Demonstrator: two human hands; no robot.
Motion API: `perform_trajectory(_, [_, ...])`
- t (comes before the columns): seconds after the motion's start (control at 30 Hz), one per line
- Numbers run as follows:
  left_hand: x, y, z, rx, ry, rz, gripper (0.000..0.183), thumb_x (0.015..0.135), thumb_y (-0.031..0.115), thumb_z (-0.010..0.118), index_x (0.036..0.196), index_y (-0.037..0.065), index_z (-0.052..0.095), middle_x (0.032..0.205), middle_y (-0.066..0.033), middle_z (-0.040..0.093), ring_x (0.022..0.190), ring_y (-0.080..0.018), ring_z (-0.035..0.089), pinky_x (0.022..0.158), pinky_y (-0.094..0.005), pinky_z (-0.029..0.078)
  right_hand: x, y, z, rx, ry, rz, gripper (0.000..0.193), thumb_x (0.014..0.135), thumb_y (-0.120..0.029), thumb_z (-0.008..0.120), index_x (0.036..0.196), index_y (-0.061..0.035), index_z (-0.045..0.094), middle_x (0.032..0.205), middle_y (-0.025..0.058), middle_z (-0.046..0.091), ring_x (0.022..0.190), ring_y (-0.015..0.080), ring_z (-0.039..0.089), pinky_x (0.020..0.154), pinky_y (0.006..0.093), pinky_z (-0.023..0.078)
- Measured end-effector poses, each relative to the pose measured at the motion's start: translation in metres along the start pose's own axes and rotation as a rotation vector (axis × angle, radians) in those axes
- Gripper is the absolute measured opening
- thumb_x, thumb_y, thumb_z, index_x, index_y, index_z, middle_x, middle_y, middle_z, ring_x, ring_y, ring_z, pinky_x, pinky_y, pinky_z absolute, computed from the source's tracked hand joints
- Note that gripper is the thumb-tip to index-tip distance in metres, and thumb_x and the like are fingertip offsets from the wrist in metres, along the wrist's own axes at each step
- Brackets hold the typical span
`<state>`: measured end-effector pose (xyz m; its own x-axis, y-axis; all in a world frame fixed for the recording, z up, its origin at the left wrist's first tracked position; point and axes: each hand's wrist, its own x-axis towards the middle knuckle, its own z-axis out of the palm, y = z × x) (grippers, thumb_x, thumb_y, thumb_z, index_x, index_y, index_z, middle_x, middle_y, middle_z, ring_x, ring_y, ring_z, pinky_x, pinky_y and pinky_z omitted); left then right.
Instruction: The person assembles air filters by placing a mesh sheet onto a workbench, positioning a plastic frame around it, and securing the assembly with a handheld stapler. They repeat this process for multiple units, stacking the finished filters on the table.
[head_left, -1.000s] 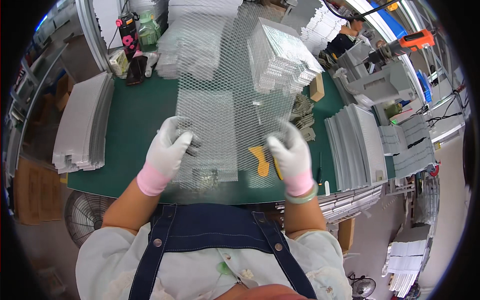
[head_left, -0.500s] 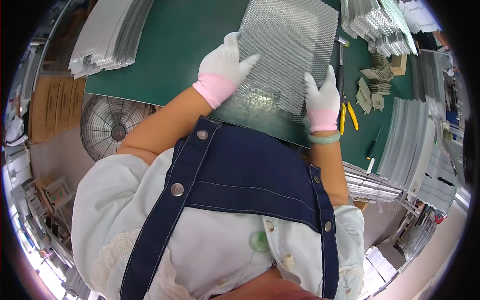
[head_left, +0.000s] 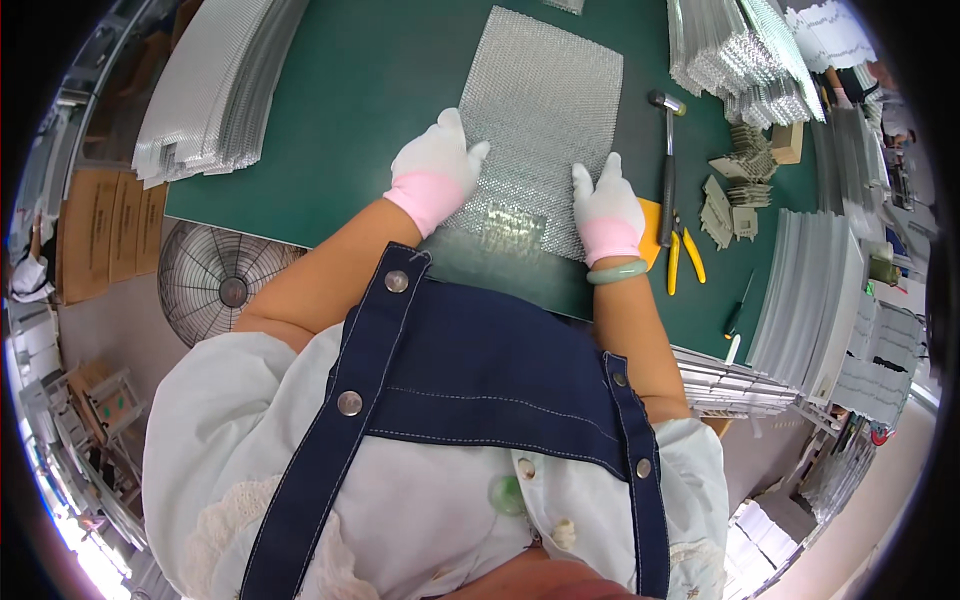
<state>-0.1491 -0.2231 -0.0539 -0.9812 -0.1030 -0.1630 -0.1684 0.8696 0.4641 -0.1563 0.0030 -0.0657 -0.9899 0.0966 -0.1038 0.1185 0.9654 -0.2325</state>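
A silvery metal mesh sheet [head_left: 545, 110] lies in front of me on the green table, its far end pointing away. My left hand [head_left: 432, 165], in a white glove with a pink cuff, holds its left edge, thumb over the mesh and fingers along the side. At the right edge, my right hand [head_left: 608, 205] in a matching glove has hold of the mesh, its thumb and fingers pointing forward. The undersides of both hands are hidden. Just right of that hand lie a black-handled hammer [head_left: 667, 170] and yellow-handled pliers [head_left: 686, 262].
Stacked mesh panels stand at the far left [head_left: 215, 90] and far right [head_left: 735, 55]. Small grey pieces [head_left: 748, 165] lie beside a wooden block [head_left: 787, 143]. A screwdriver [head_left: 738, 305] rests near white panels [head_left: 800, 290]. A fan [head_left: 232, 290] stands below the table's left edge.
Two overlapping, offset mesh sheets now appear as one even outline. My right hand has moved left with the right edge, and an orange-yellow patch shows beside it.
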Motion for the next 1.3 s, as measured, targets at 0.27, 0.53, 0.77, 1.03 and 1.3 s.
perform_trajectory(0.27, [-0.005,-0.005,0.013,0.013,0.127,0.070,0.045,0.096,0.034,0.060,0.119,-0.003,0.049,0.098,-0.0261,0.069,0.090,-0.0433,0.069,0.078,-0.0484,0.056,-0.008,-0.003,0.005,-0.052,0.127,-0.013,0.074,0.096,-0.054,0.052,0.142,0.0038,0.040,0.096,0.0252,0.069,0.085,0.0405,0.070,0.071,0.0486,0.057])
perform_trajectory(0.53, [-0.002,-0.001,0.015,0.220,0.106,0.014,0.037,0.097,0.037,0.057,0.105,0.002,0.050,0.089,-0.0194,0.068,0.077,-0.0368,0.071,0.063,-0.0486,0.057,-0.006,-0.016,-0.012,-0.226,0.030,0.093,0.062,0.095,-0.058,0.053,0.117,0.0002,0.051,0.097,0.0213,0.070,0.084,0.0387,0.071,0.067,0.0488,0.057])
perform_trajectory(0.77, [-0.002,-0.005,0.021,0.288,0.217,0.069,0.038,0.096,0.040,0.059,0.100,0.002,0.056,0.091,-0.0177,0.064,0.074,-0.0367,0.069,0.064,-0.0470,0.057,-0.005,-0.001,0.012,-0.131,0.141,-0.020,0.054,0.094,-0.057,0.056,0.097,-0.0030,0.055,0.090,0.0179,0.067,0.079,0.0386,0.070,0.067,0.0482,0.056])
perform_trajectory(1.03, [0.007,-0.010,0.006,0.083,0.077,0.056,0.049,0.093,0.044,0.062,0.108,-0.002,0.057,0.100,-0.0231,0.065,0.092,-0.0388,0.067,0.081,-0.0447,0.057,-0.004,0.004,-0.002,0.038,0.077,-0.080,0.057,0.090,-0.055,0.062,0.105,0.0007,0.057,0.104,0.0232,0.066,0.099,0.0398,0.066,0.081,0.0466,0.055])
perform_trajectory(1.3, [0.002,0.001,-0.007,0.272,0.163,0.061,0.075,0.076,0.058,0.075,0.119,-0.001,0.058,0.108,-0.0217,0.064,0.102,-0.0357,0.066,0.086,-0.0416,0.056,-0.015,-0.010,-0.023,-0.177,0.048,-0.060,0.067,0.073,-0.055,0.081,0.105,-0.0006,0.059,0.103,0.0198,0.065,0.099,0.0359,0.066,0.082,0.0441,0.055])
